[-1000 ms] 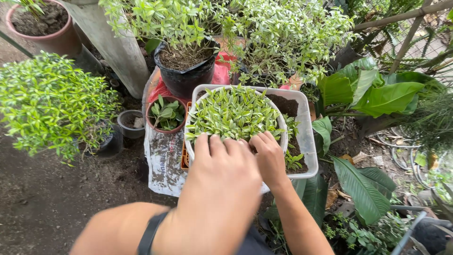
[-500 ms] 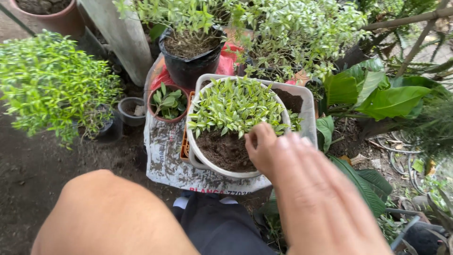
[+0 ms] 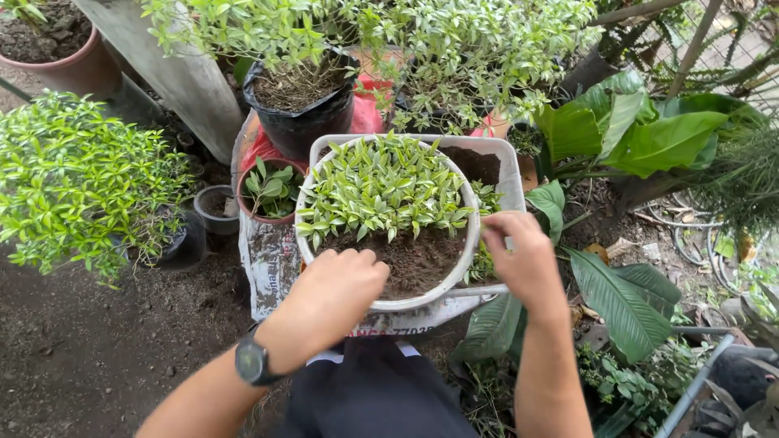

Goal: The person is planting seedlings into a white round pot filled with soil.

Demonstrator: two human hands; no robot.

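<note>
A round white pot [image 3: 469, 243] holds dark soil [image 3: 414, 258] and a dense clump of small green-and-yellow leaves [image 3: 381, 191]. It rests in a white rectangular tub [image 3: 513, 174]. My left hand [image 3: 341, 280], with a black watch on the wrist, rests on the soil at the pot's near rim, fingers curled. My right hand [image 3: 519, 255] is at the pot's right rim, fingers bent toward the plant; I cannot tell whether it pinches anything.
A black pot with a leafy shrub [image 3: 300, 109] stands behind. A small reddish pot [image 3: 268, 191] and a small dark cup [image 3: 215, 207] sit left. A bushy green plant [image 3: 77, 178] is further left. Broad-leaved plants [image 3: 641, 134] crowd the right. A printed sack [image 3: 272, 259] lies beneath.
The view has steadied. My left hand has come down from close to the camera onto the soil. My right hand has moved from the pot's middle to its right rim.
</note>
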